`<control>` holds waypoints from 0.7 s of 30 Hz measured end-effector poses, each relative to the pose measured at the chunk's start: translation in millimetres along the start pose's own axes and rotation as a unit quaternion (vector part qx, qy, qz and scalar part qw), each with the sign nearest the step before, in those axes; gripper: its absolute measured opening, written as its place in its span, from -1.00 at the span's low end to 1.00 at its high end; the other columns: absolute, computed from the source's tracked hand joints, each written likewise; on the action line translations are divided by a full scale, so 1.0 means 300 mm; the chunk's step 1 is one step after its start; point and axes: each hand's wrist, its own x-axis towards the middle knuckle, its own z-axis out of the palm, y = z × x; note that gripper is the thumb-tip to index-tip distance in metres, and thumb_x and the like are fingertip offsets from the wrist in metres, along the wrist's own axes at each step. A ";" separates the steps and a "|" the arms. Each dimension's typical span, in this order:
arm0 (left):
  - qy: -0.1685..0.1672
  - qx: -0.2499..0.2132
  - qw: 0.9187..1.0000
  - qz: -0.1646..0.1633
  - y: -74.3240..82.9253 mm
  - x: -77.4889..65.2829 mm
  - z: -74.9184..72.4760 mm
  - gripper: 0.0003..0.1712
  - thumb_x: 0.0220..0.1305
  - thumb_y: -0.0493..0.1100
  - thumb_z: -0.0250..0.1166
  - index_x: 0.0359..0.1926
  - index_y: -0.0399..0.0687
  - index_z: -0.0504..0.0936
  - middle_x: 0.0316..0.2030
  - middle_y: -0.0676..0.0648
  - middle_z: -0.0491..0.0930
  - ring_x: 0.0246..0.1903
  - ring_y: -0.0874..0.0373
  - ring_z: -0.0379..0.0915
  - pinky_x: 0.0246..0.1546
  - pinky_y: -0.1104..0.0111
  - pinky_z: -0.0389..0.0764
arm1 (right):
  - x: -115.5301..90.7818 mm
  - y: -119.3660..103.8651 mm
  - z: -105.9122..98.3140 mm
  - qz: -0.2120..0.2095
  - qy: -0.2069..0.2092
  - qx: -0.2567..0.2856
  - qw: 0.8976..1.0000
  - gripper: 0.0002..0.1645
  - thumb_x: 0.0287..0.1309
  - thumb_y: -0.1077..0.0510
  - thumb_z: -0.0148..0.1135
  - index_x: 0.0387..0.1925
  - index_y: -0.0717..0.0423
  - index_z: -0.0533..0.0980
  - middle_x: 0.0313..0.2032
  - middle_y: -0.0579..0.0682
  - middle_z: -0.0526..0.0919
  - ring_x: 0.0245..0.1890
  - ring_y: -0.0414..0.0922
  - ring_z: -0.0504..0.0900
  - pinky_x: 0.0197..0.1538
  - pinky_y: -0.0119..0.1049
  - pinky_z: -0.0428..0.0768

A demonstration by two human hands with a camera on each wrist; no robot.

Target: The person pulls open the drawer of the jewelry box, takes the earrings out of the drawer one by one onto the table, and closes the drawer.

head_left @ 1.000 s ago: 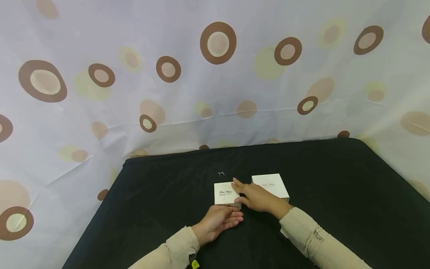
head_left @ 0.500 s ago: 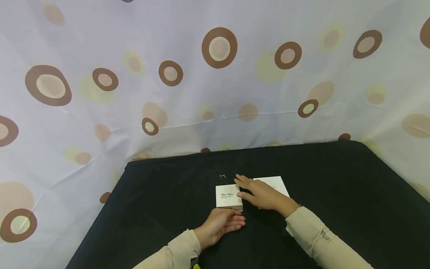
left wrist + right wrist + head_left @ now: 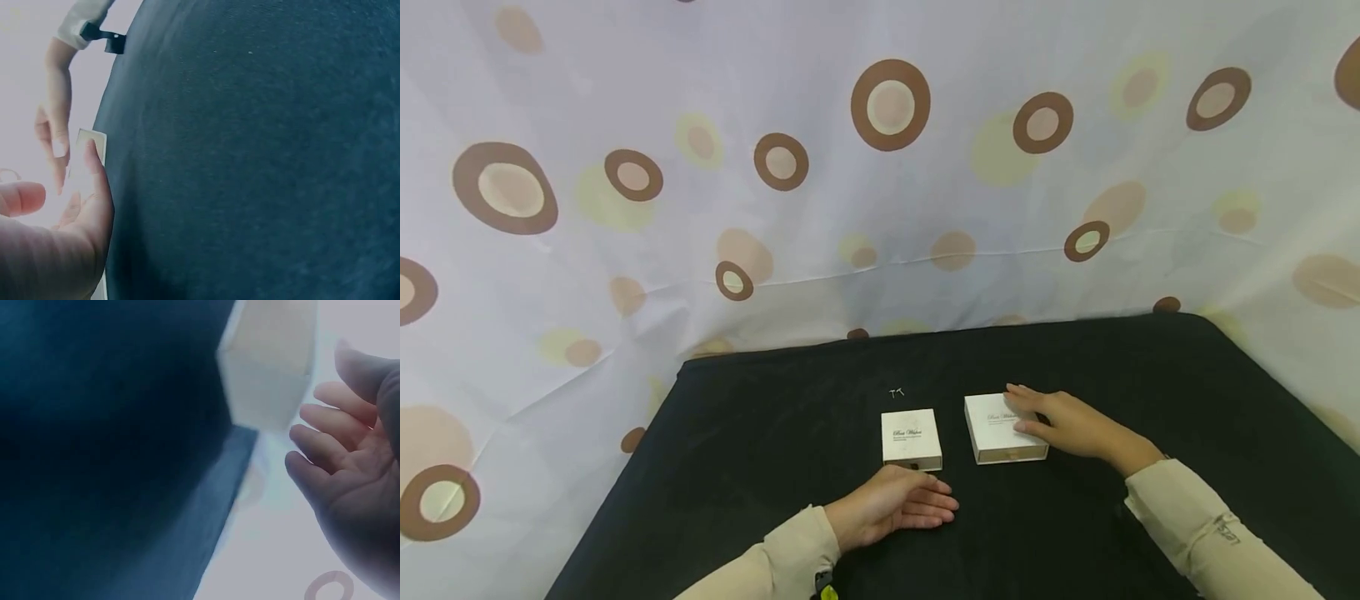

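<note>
A spotted curtain (image 3: pixel 880 167) hangs behind the counter (image 3: pixel 1150 392), which is covered in black cloth. Two white boxes lie side by side near the counter's middle. The right box (image 3: pixel 1000 429) has the right hand (image 3: pixel 1063 423) against its right edge, fingers stretched flat over the lid's corner, gripping nothing. The left box (image 3: pixel 911 439) sits just left of the right box, apart from it, with a narrow gap of cloth between. The left hand (image 3: pixel 898 504) rests on the cloth just in front of the left box, fingers relaxed and extended, holding nothing. A tiny white mark (image 3: pixel 896 392) lies behind the left box.
</note>
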 end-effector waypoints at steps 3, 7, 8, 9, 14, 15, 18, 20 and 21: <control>-0.013 0.010 1.000 0.003 0.014 -0.008 0.005 -0.61 0.43 -0.17 0.00 0.04 -0.41 0.54 -0.13 -0.26 0.67 -0.23 0.12 0.66 -0.14 0.32 0.64 | -0.019 0.020 0.008 -0.005 0.007 -0.002 1.000 -0.37 0.30 0.09 0.16 0.26 0.41 0.30 0.32 0.34 0.25 0.28 0.23 0.31 0.20 0.12 0.36; -0.030 0.018 0.999 0.009 0.031 -0.012 0.022 -0.58 0.46 -0.16 -0.05 0.07 -0.42 0.52 -0.10 -0.26 0.66 -0.18 0.09 0.65 -0.10 0.30 0.63 | -0.032 0.036 0.020 -0.007 0.005 -0.007 1.000 -0.36 0.33 0.07 0.12 0.28 0.41 0.28 0.33 0.35 0.22 0.30 0.25 0.26 0.22 0.15 0.33; -0.036 0.022 0.999 0.009 0.035 -0.013 0.027 -0.58 0.47 -0.16 -0.06 0.08 -0.42 0.51 -0.09 -0.26 0.65 -0.16 0.09 0.65 -0.09 0.29 0.62 | -0.034 0.038 0.023 -0.005 0.003 -0.008 1.000 -0.36 0.34 0.06 0.11 0.28 0.40 0.28 0.34 0.34 0.21 0.31 0.26 0.24 0.22 0.16 0.31; -0.042 0.027 0.999 0.009 0.039 -0.013 0.033 -0.57 0.48 -0.15 -0.07 0.09 -0.42 0.51 -0.08 -0.26 0.65 -0.15 0.09 0.65 -0.08 0.29 0.62 | -0.037 0.041 0.027 -0.002 -0.001 -0.010 1.000 -0.35 0.35 0.05 0.09 0.29 0.39 0.27 0.35 0.34 0.19 0.32 0.26 0.22 0.23 0.17 0.30; -0.063 0.043 0.997 0.014 0.063 -0.009 0.060 -0.57 0.45 -0.15 -0.04 0.10 -0.41 0.50 -0.07 -0.25 0.65 -0.12 0.07 0.64 -0.07 0.30 0.62 | -0.037 0.048 0.038 0.009 -0.011 -0.011 1.000 -0.33 0.38 0.02 0.04 0.33 0.36 0.21 0.39 0.31 0.13 0.37 0.25 0.13 0.28 0.17 0.23; -0.065 0.044 0.997 0.015 0.068 -0.005 0.066 -0.57 0.44 -0.15 -0.02 0.10 -0.41 0.51 -0.07 -0.24 0.65 -0.12 0.08 0.64 -0.07 0.30 0.62 | -0.037 0.049 0.038 0.010 -0.011 -0.010 1.000 -0.33 0.38 0.02 0.04 0.34 0.36 0.21 0.39 0.31 0.12 0.37 0.25 0.12 0.28 0.16 0.23; -0.069 0.043 0.997 0.018 0.083 0.007 0.086 -0.58 0.42 -0.15 0.00 0.10 -0.40 0.51 -0.07 -0.25 0.65 -0.10 0.07 0.64 -0.07 0.30 0.61 | -0.034 0.051 0.038 0.008 -0.012 -0.006 1.000 -0.33 0.39 0.01 0.03 0.34 0.36 0.20 0.39 0.31 0.12 0.37 0.25 0.12 0.28 0.17 0.22; -0.071 0.041 0.996 0.015 0.089 0.016 0.103 -0.58 0.43 -0.16 0.00 0.11 -0.39 0.51 -0.06 -0.24 0.65 -0.09 0.07 0.63 -0.05 0.30 0.61 | -0.032 0.052 0.038 0.009 -0.017 0.000 1.000 -0.32 0.39 0.00 0.02 0.34 0.36 0.20 0.39 0.31 0.11 0.37 0.26 0.10 0.28 0.17 0.21; -0.072 0.039 0.997 0.013 0.091 0.022 0.112 -0.58 0.43 -0.16 -0.01 0.11 -0.40 0.51 -0.06 -0.25 0.65 -0.08 0.06 0.63 -0.05 0.30 0.60 | -0.032 0.052 0.039 0.009 -0.019 0.005 1.000 -0.32 0.39 0.00 0.02 0.35 0.36 0.19 0.40 0.31 0.10 0.38 0.26 0.10 0.29 0.17 0.21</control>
